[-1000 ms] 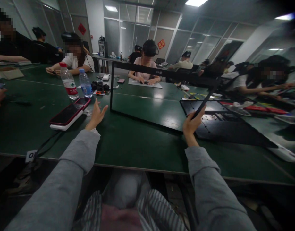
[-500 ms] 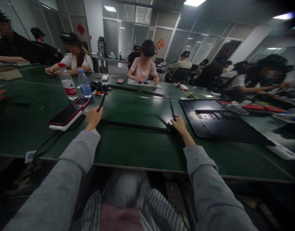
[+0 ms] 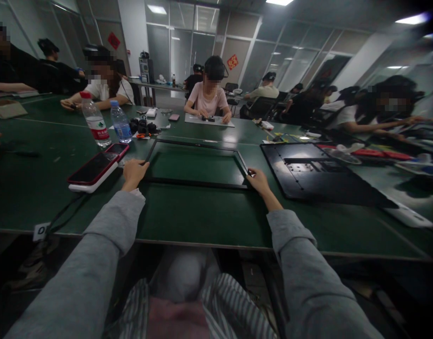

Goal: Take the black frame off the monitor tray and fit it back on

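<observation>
A thin black rectangular frame (image 3: 198, 183), like a screen bezel, lies low over the green table (image 3: 202, 216), its near bar close to or on the surface. My left hand (image 3: 134, 174) grips its left side, fingers closed round the bar. On the opposite side my right hand (image 3: 258, 180) pinches the right bar near the near corner. Through the open middle of the frame the green tabletop shows. Right of my right hand lies a large flat black panel (image 3: 308, 181) with a cut-out section.
Left of the frame, a red-edged phone (image 3: 92, 165) rests on a white power bank (image 3: 96, 183) with a cable. Two water bottles (image 3: 96, 125) and small black items (image 3: 142, 127) stand behind it. A co-worker (image 3: 210, 96) sits opposite at a white board. A white strip device (image 3: 410, 216) lies right.
The frame's far side has come down, so the frame now lies nearly flat. Both hands have kept their hold on its sides, and the view has shifted slightly.
</observation>
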`<state>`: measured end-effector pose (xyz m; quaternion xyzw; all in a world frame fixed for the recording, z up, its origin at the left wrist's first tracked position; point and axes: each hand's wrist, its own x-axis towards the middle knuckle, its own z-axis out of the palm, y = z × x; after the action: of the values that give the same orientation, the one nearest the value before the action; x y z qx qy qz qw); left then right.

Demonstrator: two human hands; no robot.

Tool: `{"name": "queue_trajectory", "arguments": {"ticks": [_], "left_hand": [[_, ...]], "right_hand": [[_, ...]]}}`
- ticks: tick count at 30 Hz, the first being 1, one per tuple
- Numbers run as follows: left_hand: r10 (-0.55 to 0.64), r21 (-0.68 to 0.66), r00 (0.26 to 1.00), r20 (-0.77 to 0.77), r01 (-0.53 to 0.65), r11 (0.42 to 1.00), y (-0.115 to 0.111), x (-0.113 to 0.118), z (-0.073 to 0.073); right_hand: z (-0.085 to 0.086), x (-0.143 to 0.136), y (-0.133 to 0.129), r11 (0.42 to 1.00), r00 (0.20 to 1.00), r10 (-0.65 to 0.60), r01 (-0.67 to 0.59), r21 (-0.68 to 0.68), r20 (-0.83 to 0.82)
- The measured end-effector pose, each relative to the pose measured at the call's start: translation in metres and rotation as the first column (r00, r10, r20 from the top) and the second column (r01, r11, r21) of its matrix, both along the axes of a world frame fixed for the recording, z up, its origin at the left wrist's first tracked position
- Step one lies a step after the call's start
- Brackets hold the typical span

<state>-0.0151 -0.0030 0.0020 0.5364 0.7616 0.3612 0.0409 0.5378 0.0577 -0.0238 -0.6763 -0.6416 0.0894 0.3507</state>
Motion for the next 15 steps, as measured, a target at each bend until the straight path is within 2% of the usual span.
{"name": "queue_trajectory", "arguments": {"ticks": [6, 11, 15], "left_hand": [[-0.024, -0.043, 1.0, -0.015, 0.024, 0.999, 0.003, -0.002, -0.005], [-0.02, -0.04, 0.998, -0.061, 0.018, 0.999, 0.006, -0.001, -0.008], [-0.113, -0.009, 0.993, -0.045, 0.113, 0.994, 0.007, 0.01, -0.003]], "right_hand": [[-0.004, -0.001, -0.001, 1.0, 0.999, 0.005, -0.006, 0.019, 0.044], [0.0, -0.004, -0.004, 0.999, 0.999, -0.018, 0.016, 0.037, 0.032], [0.004, -0.003, -0.008, 0.994, 0.996, -0.089, 0.091, 0.057, -0.029]]}}
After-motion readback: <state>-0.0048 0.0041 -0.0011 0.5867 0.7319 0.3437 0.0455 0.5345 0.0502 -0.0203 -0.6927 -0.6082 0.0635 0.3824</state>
